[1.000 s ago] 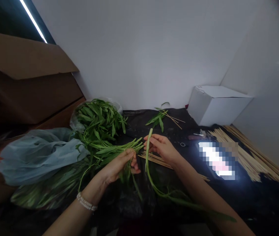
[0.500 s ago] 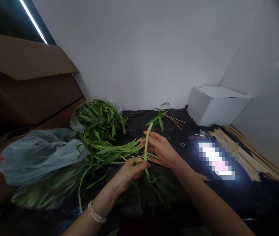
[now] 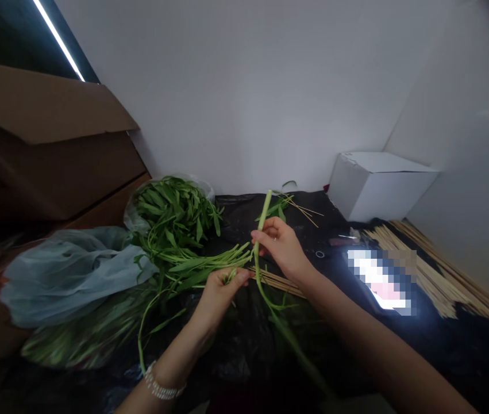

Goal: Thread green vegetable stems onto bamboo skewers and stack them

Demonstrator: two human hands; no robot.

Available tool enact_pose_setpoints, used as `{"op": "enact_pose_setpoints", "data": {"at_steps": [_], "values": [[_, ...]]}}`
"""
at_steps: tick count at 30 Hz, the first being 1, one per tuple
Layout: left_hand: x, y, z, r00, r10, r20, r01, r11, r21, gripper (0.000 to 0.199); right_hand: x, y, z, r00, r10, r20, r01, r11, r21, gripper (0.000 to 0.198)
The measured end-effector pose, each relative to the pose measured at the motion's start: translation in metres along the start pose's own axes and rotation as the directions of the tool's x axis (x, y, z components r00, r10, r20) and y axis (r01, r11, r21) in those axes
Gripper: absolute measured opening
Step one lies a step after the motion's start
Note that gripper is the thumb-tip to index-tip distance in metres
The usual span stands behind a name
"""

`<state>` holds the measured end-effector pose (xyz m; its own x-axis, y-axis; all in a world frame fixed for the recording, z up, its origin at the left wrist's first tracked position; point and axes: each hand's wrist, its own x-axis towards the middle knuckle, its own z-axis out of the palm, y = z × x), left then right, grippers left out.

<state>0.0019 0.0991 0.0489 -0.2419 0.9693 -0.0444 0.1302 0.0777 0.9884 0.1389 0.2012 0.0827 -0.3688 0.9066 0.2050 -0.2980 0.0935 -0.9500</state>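
My right hand (image 3: 281,247) grips a long green stem (image 3: 262,221) upright while my left hand (image 3: 220,290) pinches its lower leaves (image 3: 229,276).

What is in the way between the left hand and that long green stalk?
Nothing visible. The left hand sits right beside the stalk, which the right hand pinches upright; the left fingers hold some leaves.

Dim foreground, blurred, bowed edges
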Motion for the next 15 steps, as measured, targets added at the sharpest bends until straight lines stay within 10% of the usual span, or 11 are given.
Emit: {"op": "enact_pose_setpoints", "data": {"at_steps": [15], "values": [[0.004, -0.01, 0.007, 0.993, -0.011, 0.115, 0.012, 1.0, -0.004, 0.041, 0.007, 0.003, -0.001, 0.997, -0.072, 0.028, 0.077, 0.973, -0.219, 0.021]]}}
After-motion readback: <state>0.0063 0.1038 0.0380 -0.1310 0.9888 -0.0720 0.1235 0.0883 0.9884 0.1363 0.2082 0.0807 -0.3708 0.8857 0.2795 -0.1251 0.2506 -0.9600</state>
